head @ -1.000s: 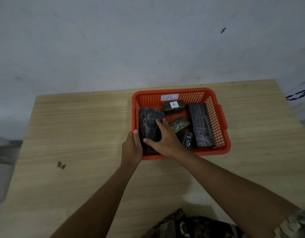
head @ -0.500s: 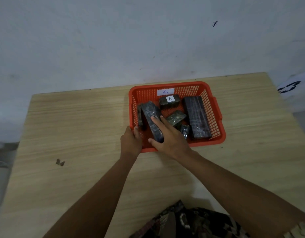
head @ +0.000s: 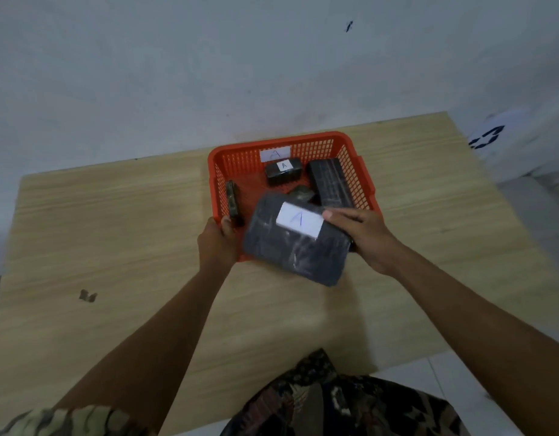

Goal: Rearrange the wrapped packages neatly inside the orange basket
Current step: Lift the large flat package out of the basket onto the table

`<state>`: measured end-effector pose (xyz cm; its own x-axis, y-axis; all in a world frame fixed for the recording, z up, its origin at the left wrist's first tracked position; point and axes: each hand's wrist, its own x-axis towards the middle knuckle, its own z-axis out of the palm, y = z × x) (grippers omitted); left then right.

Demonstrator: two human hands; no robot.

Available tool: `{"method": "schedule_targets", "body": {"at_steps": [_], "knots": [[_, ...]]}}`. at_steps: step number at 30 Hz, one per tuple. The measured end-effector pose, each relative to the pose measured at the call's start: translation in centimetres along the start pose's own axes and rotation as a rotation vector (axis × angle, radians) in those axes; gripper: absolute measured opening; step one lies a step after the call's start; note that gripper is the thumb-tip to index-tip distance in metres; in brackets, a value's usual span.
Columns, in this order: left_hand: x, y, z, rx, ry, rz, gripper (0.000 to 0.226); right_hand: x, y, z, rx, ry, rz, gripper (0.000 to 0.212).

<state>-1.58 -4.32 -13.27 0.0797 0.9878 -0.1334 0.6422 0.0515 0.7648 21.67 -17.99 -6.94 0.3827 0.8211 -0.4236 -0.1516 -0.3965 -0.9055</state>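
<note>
Orange basket (head: 363, 180) gripped at its near-left corner by the left hand (head: 216, 243).
Large dark wrapped package (head: 295, 243), white label up, is clasped by the right hand (head: 366, 237) above the basket's near rim; smaller packages are seen inside.

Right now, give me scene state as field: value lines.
surface: wooden table
container: orange basket, "A" label on far wall
right hand: holds large dark package, its white "A" label up, lifted over the near rim
left hand: grips near-left rim
inside: small labelled package, long dark package, slim package along left wall
</note>
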Motion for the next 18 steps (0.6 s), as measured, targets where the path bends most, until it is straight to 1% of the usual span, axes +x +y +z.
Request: {"method": "schedule_targets", "body": {"at_steps": [2, 3, 5, 8, 10, 12, 13, 15, 18], "knots": [[-0.1, 0.1, 0.1, 0.001, -0.012, -0.003, 0.037, -1.0, 0.9, -1.2, -0.12, -0.19, 0.127, 0.047], [0.0, 0.1, 0.1, 0.008, -0.013, -0.004, 0.038, -1.5, 1.4, -1.5, -0.159, -0.269, 0.172, 0.049], [-0.1, 0.1, 0.2, 0.034, -0.005, 0.004, 0.038, -2.4, 2.6, -1.8, -0.192, -0.326, 0.234, 0.045], [-0.2, 0.2, 0.2, 0.062, 0.01, 0.028, 0.037, -2.8, 4.7, -1.5, -0.2, -0.247, 0.274, 0.028], [-0.3, 0.2, 0.2, 0.064, 0.021, 0.022, 0.037, -2.6, 6.1, -1.1, -0.225, -0.166, 0.273, 0.022], [-0.3, 0.2, 0.3, 0.062, 0.026, 0.007, 0.036, -2.3, 7.1, -0.6, -0.212, -0.092, 0.229, 0.014], [-0.3, 0.1, 0.3, 0.064, 0.026, 0.003, 0.036, -2.2, 7.5, -0.3, -0.221, -0.055, 0.178, 0.012], [-0.3, 0.1, 0.4, 0.068, 0.026, 0.002, 0.035, -1.9, 8.2, 0.0, -0.319, 0.027, 0.066, 0.017], [-0.3, 0.2, 0.4, 0.063, 0.027, -0.006, 0.034, -2.1, 8.6, 0.3, -0.574, 0.174, -0.063, 0.024]]}}
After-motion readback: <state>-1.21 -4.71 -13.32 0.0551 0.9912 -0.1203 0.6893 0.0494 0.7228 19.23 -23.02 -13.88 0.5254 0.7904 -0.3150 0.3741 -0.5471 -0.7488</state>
